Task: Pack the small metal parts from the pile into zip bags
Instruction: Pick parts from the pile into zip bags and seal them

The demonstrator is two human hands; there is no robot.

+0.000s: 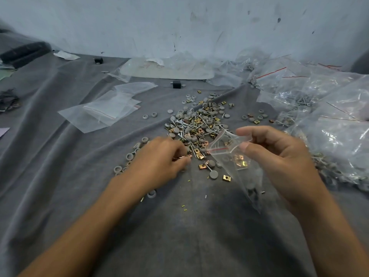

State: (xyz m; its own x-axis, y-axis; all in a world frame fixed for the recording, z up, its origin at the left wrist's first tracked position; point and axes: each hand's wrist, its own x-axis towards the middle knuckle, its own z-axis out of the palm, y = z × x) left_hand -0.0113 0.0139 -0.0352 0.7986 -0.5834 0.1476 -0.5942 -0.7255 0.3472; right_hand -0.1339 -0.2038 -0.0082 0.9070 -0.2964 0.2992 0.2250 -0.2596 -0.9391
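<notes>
A creased grey cloth (60, 176) covered the whole surface, running up to a scuffed white wall (179, 21) at the far side. At far left lay a long black ribbed object (25, 52), with a crumpled white scrap (66, 55) just to its right. One small black block (98, 60) sat further right, and another block (176, 84) nearer the middle. A pale flat board (167, 71) lay by the wall. At the left edge were a dark tangle (8, 99) and a purple sheet corner (3, 131).

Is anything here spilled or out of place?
Mostly a working mess. Stray parts lie apart from the pile: a grey ring beside the left forearm and tiny yellow bits on the grey cloth nearer the person. Nothing looks damaged.
</notes>
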